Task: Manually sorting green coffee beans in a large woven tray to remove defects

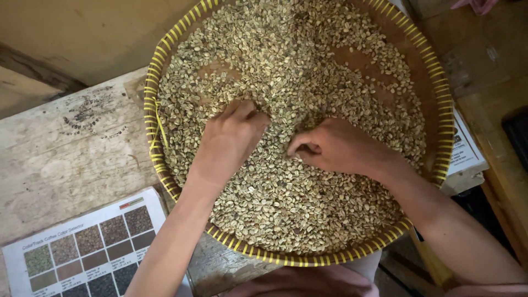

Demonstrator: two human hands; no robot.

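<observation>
A large round woven tray [151,115] with a yellow-striped rim lies on a worn wooden table and is heaped with pale green coffee beans [308,55]. Both hands rest in the beans near the tray's middle. My left hand [231,137] lies palm down, its fingertips dug into the beans. My right hand [335,146] is curled, with thumb and fingers pinched together on the beans. Whether either hand holds any beans is hidden.
A printed card of brown and green colour swatches [88,253] lies on the table at lower left. Another printed sheet [466,149] pokes out from under the tray's right side. The wooden table [66,148] ends near the bottom edge; pink fingers [477,5] show at top right.
</observation>
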